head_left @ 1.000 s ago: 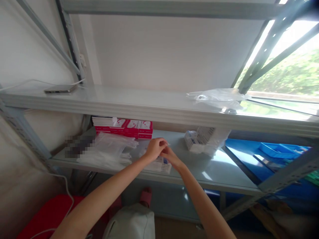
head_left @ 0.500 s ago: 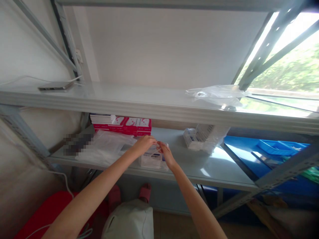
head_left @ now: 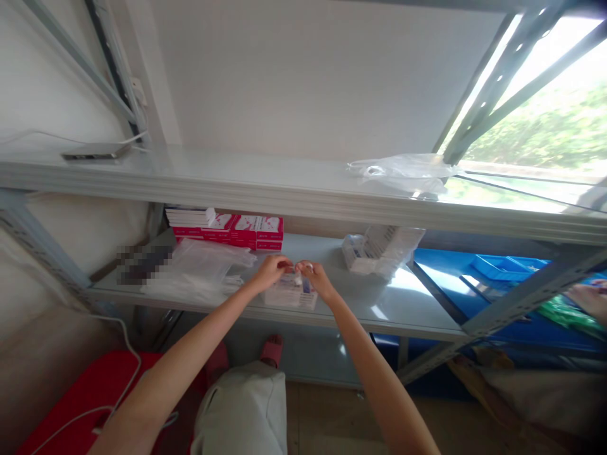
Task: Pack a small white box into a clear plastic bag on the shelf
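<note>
Over the lower shelf, my left hand (head_left: 273, 272) has its fingers curled in a pinch; what lies between them is too small to make out. Close beside it, my right hand (head_left: 317, 278) is closed with thumb and fingers together on a small whitish piece of plastic (head_left: 298, 277), which hangs at its fingertips. Just under both hands, near the shelf's front edge, stands a white box in clear wrapping (head_left: 283, 296). Next to it on the right is a box with blue print (head_left: 308, 297), partly covered by my right hand.
Clear plastic bags (head_left: 196, 268) lie left on the lower shelf (head_left: 327, 253), before red-and-white boxes (head_left: 256, 230). Bagged boxes (head_left: 367, 253) stand right. The upper shelf (head_left: 246, 170) holds a crumpled bag (head_left: 401, 172) and a flat device (head_left: 95, 151). Another person's hand (head_left: 590, 300) shows far right.
My hands have drawn slightly apart, and a whitish plastic piece now shows between them. The view has shifted a little, and another person's hand has appeared at the right edge.
</note>
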Available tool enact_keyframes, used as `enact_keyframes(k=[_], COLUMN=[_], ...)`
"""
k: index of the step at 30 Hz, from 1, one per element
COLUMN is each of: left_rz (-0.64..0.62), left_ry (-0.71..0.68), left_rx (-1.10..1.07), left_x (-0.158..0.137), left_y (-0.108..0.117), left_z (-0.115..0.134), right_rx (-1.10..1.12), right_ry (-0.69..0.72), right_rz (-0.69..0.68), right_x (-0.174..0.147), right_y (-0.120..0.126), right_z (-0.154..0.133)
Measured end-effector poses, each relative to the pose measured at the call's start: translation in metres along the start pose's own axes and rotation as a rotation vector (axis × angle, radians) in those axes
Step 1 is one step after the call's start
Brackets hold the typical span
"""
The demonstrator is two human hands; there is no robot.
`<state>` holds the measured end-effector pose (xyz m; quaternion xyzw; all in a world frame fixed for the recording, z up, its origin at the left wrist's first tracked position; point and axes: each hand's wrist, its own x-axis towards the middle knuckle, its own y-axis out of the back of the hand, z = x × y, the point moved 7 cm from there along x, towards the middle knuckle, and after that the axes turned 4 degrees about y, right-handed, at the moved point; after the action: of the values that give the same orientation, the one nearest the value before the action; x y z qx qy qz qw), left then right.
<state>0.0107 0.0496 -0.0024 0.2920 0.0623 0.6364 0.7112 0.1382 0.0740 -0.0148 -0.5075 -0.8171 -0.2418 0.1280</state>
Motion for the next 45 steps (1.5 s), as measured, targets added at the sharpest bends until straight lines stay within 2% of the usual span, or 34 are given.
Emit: enact_keyframes(k=[4,6,9,12,14,17,19,21,23,25,28,30,33,35,37,39,40,41,43,45], left_rz=[-0.144,-0.151,-0.154,-0.147,-0.049,0.073,0.033,-0.071,-0.149,-0.173,-0.168,-0.163,-0.046,0.186,0.527,0.842,0.899,0.865,0.69,0.541], left_ry=[0.083,0.11,0.137,0.034,-0.055,-0.19,-0.281,-0.329,-0.338,-0.334,-0.324,-0.306,-0.235,-0.159,-0.057,0.059,0.098,0.122,0.201,0.28], left_rx=[-0.171,-0.2,-0.134,0.019,0.151,0.444,0.671,0.849,0.94,0.961,0.927,0.897,0.833,0.747,0.606,0.419,0.331,0.246,0.056,-0.1], left_x=[0.005,0.007,0.013,0.018,0.019,0.011,0.004,-0.001,-0.004,-0.003,-0.001,0.0,-0.003,-0.014,-0.042,-0.084,-0.102,-0.115,-0.129,-0.134], left_y=[0.007,0.009,0.002,-0.008,-0.003,0.011,0.016,0.016,0.015,0.013,0.009,0.01,0.021,0.035,0.048,0.044,0.032,0.015,-0.026,-0.061], left_z=[-0.012,-0.02,-0.029,-0.023,-0.015,-0.005,-0.004,-0.011,-0.02,-0.025,-0.028,-0.027,-0.023,-0.016,-0.012,-0.015,-0.02,-0.025,-0.042,-0.057], right_rx=[-0.25,-0.402,-0.614,-0.724,-0.782,-0.859,-0.905,-0.947,-0.97,-0.976,-0.948,-0.899,-0.759,-0.617,-0.452,-0.286,-0.222,-0.181,-0.188,-0.314], right_ry=[0.158,0.179,0.194,0.235,0.253,0.298,0.311,0.289,0.26,0.223,0.184,0.168,0.129,0.069,-0.011,-0.068,-0.078,-0.079,-0.085,-0.122], right_rz=[-0.037,-0.022,0.06,0.099,0.129,0.246,0.344,0.387,0.377,0.389,0.385,0.319,0.192,0.104,0.009,-0.089,-0.128,-0.15,-0.122,0.024], right_x=[-0.001,-0.001,0.0,0.0,-0.004,-0.021,-0.041,-0.064,-0.086,-0.102,-0.111,-0.107,-0.095,-0.084,-0.071,-0.058,-0.053,-0.05,-0.049,-0.058], right_y=[0.011,0.012,0.008,0.001,0.001,0.009,0.014,0.014,0.007,0.002,0.001,0.004,0.018,0.029,0.036,0.034,0.031,0.026,0.014,0.003], right_z=[-0.015,-0.016,-0.016,-0.018,-0.022,-0.032,-0.036,-0.035,-0.028,-0.02,-0.012,-0.006,0.008,0.022,0.038,0.051,0.055,0.056,0.056,0.052])
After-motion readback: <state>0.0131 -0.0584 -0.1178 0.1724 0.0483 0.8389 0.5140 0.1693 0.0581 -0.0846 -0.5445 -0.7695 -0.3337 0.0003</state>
